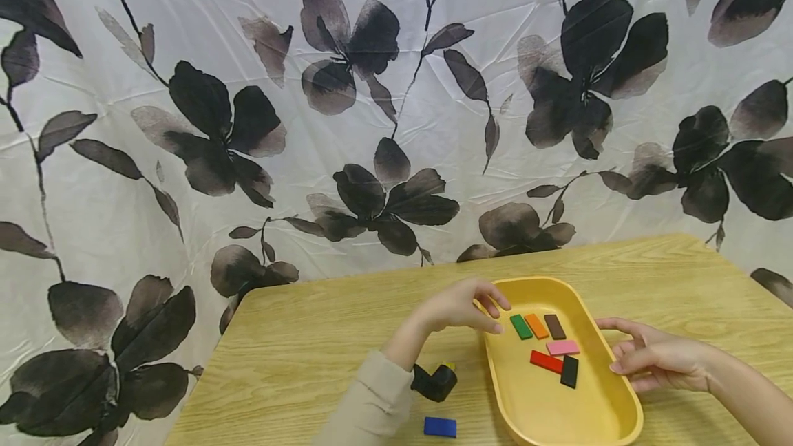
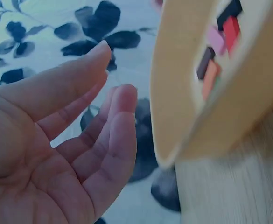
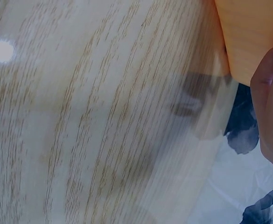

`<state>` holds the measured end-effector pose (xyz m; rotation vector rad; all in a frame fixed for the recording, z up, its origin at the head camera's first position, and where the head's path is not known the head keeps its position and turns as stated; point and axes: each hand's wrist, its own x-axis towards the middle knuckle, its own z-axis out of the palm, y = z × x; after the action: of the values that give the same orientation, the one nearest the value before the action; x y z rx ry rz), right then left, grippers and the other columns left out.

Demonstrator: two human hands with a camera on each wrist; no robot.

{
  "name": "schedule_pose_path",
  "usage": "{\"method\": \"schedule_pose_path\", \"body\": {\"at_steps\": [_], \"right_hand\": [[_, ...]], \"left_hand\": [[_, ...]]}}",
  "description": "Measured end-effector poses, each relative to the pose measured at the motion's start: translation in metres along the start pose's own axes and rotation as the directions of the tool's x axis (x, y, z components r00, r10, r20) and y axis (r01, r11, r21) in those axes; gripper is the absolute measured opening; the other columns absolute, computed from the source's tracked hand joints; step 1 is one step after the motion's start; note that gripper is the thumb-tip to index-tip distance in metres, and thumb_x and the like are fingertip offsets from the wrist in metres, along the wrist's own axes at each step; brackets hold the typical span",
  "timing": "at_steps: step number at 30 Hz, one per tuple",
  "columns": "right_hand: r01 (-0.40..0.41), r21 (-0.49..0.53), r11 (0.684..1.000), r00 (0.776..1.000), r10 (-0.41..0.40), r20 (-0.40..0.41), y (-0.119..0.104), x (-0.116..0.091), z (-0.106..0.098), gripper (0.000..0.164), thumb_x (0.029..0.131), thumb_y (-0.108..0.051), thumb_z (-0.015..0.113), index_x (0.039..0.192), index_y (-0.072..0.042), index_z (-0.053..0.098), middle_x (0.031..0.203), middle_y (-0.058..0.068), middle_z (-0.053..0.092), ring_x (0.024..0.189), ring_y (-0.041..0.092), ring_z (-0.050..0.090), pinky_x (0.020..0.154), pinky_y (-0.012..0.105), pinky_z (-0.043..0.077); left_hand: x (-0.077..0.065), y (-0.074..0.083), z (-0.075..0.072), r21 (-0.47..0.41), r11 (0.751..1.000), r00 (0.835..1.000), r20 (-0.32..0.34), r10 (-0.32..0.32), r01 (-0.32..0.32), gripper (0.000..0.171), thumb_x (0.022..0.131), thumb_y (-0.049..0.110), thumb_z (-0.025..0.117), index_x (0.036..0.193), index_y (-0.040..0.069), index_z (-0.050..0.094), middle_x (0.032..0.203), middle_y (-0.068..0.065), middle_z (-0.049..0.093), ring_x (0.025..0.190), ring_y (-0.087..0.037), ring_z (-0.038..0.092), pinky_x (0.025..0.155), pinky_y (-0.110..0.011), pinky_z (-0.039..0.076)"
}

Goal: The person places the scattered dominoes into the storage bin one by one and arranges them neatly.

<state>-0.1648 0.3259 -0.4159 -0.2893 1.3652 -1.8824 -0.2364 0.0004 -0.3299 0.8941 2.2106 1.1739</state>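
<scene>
A yellow tray (image 1: 582,418) stands on the wooden table. Inside lie small flat blocks: green (image 1: 521,327), orange (image 1: 536,326), brown (image 1: 555,327), pink (image 1: 562,347), red (image 1: 546,361) and black (image 1: 570,372), the black one touching the red. Over the tray's left rim hangs my left hand (image 1: 466,306), fingers loosely bent and holding nothing; the left wrist view shows a gap between it and the tray. My right hand (image 1: 659,356) holds the tray's right side, thumb at the rim and fingers along the outer wall.
A blue block (image 1: 440,427) lies on the table (image 1: 310,363) left of the tray. Something small and yellow (image 1: 449,366) peeks out behind a black device (image 1: 435,383) at my left wrist. Flower-patterned cloth (image 1: 384,157) hangs behind the table.
</scene>
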Motion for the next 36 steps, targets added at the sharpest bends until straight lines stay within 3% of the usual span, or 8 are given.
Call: {"method": "schedule_pose_path", "body": {"at_steps": [8,12,16,25,32,36], "right_hand": [[0.010,0.010,1.000,1.000,-0.010,0.016,0.001,0.002,0.001,0.052,0.091,0.004,0.047,0.134,-0.019,0.029,0.099,0.009,0.058,0.088,0.020,0.064,0.078,0.034,0.052],[0.006,0.013,1.000,1.000,-0.006,0.012,0.001,0.001,0.001,0.054,0.091,0.004,0.047,0.135,-0.017,0.026,0.100,0.010,0.058,0.088,0.020,0.064,0.078,0.034,0.052],[0.005,0.013,1.000,1.000,-0.005,0.015,0.001,0.001,0.001,0.054,0.091,0.004,0.047,0.136,-0.017,0.025,0.101,0.010,0.058,0.089,0.021,0.064,0.078,0.034,0.052],[0.002,0.001,1.000,1.000,-0.002,0.001,0.001,0.001,0.000,0.055,0.091,0.004,0.047,0.137,-0.016,0.024,0.101,0.011,0.057,0.088,0.020,0.064,0.077,0.033,0.052],[-0.017,-0.022,1.000,0.999,0.017,-0.032,-0.002,0.001,0.001,0.063,0.090,0.003,0.050,0.140,-0.008,0.012,0.102,0.012,0.057,0.086,0.019,0.065,0.075,0.031,0.053],[-0.014,-0.010,1.000,1.000,0.014,-0.018,-0.001,0.001,0.000,0.062,0.091,0.004,0.049,0.140,-0.008,0.014,0.103,0.012,0.057,0.088,0.020,0.065,0.075,0.032,0.052]], "left_hand": [[-0.036,-0.032,-0.022,-0.046,0.999,1.000,-0.018,0.007,-0.008,0.033,0.077,-0.004,0.072,0.108,-0.005,0.062,0.100,-0.014,0.059,0.087,-0.015,0.055,0.071,-0.022,0.048],[-0.048,-0.050,-0.023,-0.038,0.999,0.999,-0.042,-0.005,0.004,0.036,0.075,-0.005,0.073,0.109,-0.004,0.062,0.102,-0.011,0.057,0.088,-0.019,0.058,0.076,-0.025,0.049],[-0.057,-0.067,-0.021,-0.045,0.998,0.998,-0.043,-0.051,0.049,0.039,0.073,-0.007,0.073,0.110,-0.003,0.061,0.102,-0.014,0.056,0.082,-0.017,0.059,0.074,-0.026,0.050],[-0.061,-0.097,-0.005,0.022,0.996,0.996,0.000,-0.090,0.090,0.043,0.067,-0.013,0.075,0.107,-0.001,0.063,0.090,-0.009,0.056,0.069,-0.010,0.053,0.061,-0.020,0.047],[-0.061,-0.101,0.006,0.112,0.991,0.997,0.006,-0.075,0.074,0.048,0.063,-0.009,0.080,0.107,0.001,0.065,0.083,-0.003,0.051,0.060,-0.007,0.047,0.056,-0.018,0.042],[-0.060,-0.103,0.010,0.162,0.985,0.998,-0.017,-0.062,0.064,0.048,0.061,-0.008,0.082,0.105,0.003,0.065,0.082,-0.001,0.050,0.057,-0.004,0.046,0.054,-0.017,0.042]]}}
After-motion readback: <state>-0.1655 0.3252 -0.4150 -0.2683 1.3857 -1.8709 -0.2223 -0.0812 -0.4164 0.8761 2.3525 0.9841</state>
